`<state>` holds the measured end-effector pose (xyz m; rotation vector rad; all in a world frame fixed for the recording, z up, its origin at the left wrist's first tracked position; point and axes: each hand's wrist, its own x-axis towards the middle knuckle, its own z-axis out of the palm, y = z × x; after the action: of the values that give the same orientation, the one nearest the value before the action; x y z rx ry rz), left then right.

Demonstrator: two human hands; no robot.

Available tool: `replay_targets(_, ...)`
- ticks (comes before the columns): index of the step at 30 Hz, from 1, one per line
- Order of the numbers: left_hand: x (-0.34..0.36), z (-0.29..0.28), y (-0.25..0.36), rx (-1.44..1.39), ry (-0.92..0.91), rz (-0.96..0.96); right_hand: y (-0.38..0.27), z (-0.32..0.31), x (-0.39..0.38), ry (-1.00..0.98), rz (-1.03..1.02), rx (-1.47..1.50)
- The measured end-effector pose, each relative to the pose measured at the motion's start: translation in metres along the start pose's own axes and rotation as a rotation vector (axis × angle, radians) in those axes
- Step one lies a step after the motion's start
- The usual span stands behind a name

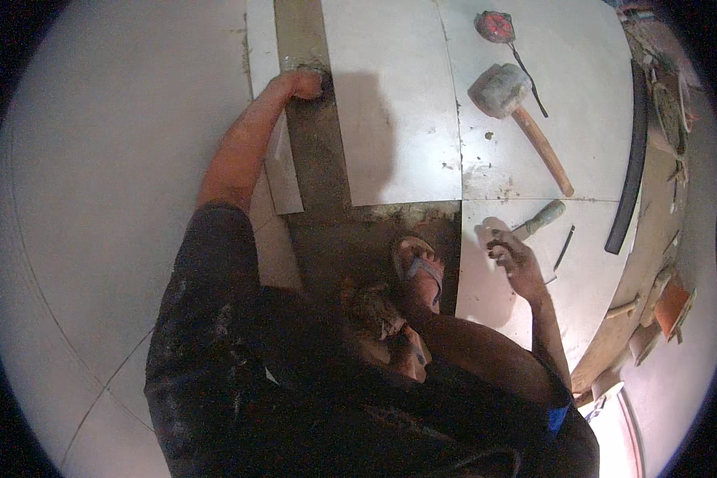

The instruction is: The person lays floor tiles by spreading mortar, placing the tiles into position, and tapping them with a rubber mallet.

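Note:
My left hand (pixel 304 84) reaches forward into a narrow strip of grey-brown mortar (pixel 317 147) between pale tiles. Its fingers are closed low against the strip, and what they hold, if anything, is hidden. Over the large tile on the right hovers my right hand (pixel 515 261), fingers apart and loosely bent, with nothing seen in them. Just beyond it lies a tool with a worn greenish handle (pixel 546 217); its other end runs toward my fingers and is partly hidden. A thin dark stick (pixel 565 247) rests beside this hand.
A mallet (pixel 500 90) with a grey head and wooden handle lies on the far right tile, below a red tape measure (pixel 495 27). Along the right edge runs a black tube (pixel 631 159), with debris past it. My sandalled foot (pixel 424 271) stands in the untiled recess.

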<state>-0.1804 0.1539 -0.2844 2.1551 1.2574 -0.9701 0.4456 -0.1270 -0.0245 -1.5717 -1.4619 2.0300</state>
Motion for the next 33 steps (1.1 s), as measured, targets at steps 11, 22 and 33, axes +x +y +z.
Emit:
replay_targets(11,-0.153,-0.13,0.072,-0.86,0.053,0.028,-0.019,-0.032,-0.007,0.231,-0.087,-0.112)
replay_targets(22,-0.259,-0.085,0.225,-0.987,0.278,0.549,-0.042,-0.036,-0.006,0.417,-0.176,-0.196)
replay_targets(33,-0.251,0.103,0.358,-0.47,-0.347,0.207,-0.03,0.182,0.034,-0.495,-0.407,-0.745)
